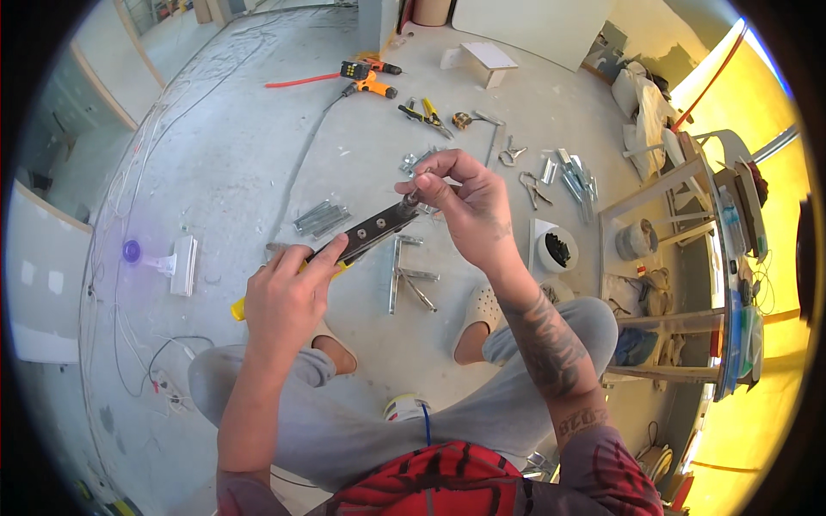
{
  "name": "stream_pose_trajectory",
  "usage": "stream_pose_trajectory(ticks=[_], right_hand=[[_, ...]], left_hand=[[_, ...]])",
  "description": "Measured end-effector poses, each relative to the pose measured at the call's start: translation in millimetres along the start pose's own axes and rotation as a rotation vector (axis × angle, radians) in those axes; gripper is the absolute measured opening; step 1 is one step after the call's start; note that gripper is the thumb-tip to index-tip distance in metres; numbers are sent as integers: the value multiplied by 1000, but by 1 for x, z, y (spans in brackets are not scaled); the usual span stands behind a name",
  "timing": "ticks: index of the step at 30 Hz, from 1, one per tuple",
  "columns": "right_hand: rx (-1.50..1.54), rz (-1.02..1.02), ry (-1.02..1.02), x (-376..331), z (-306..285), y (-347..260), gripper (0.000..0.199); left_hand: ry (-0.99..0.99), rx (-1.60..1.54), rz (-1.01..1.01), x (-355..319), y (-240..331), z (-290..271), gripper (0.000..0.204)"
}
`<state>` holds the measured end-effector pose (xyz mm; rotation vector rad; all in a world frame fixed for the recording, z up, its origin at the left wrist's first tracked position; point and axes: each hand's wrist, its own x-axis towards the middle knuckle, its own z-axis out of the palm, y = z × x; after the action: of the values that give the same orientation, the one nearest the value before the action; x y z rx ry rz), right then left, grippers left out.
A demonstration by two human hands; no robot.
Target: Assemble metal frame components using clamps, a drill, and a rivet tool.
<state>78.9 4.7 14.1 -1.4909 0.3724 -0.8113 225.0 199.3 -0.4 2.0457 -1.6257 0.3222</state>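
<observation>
A: What colour was the tool (344, 249)?
B: Black, with a yellow grip. The drill (368, 76) was orange and black.
A: The clothes?
B: Grey trousers (344, 421), red web-patterned shirt (430, 482)

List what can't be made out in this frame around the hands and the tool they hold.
Head view, the only one:
- The small part pinched by the right hand: hidden by the fingertips, too small to identify.
- The rear of the yellow-handled riveter: covered by the left hand, so the grip is unclear.
- The riveter's nose tip: hidden behind the right fingers.
- The scattered metal brackets on the floor: too small and bent by the fisheye rim to tell apart.
</observation>
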Motion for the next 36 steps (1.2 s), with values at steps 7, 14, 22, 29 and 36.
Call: stream_pose_trajectory(ticks=[7,14,22,29,36], right_hand=[[-83,30,52,-1,3,9,6],[-39,-36,-82,12,-3,63,78],[985,284,-466,-46,79,153,95],[793,597,51,-32,64,197,45],[99,947,452,-79,57,263,55]], left_hand=[[-45,-59,-66,-1,-3,1,39],[-63,-158,-217,4,-11,-5,39],[-113,-795,-462,-4,-33,34,26],[-381,-486,-367,-32,-51,125,87],[-712,-1499,-1258,-148,-18,224,81]])
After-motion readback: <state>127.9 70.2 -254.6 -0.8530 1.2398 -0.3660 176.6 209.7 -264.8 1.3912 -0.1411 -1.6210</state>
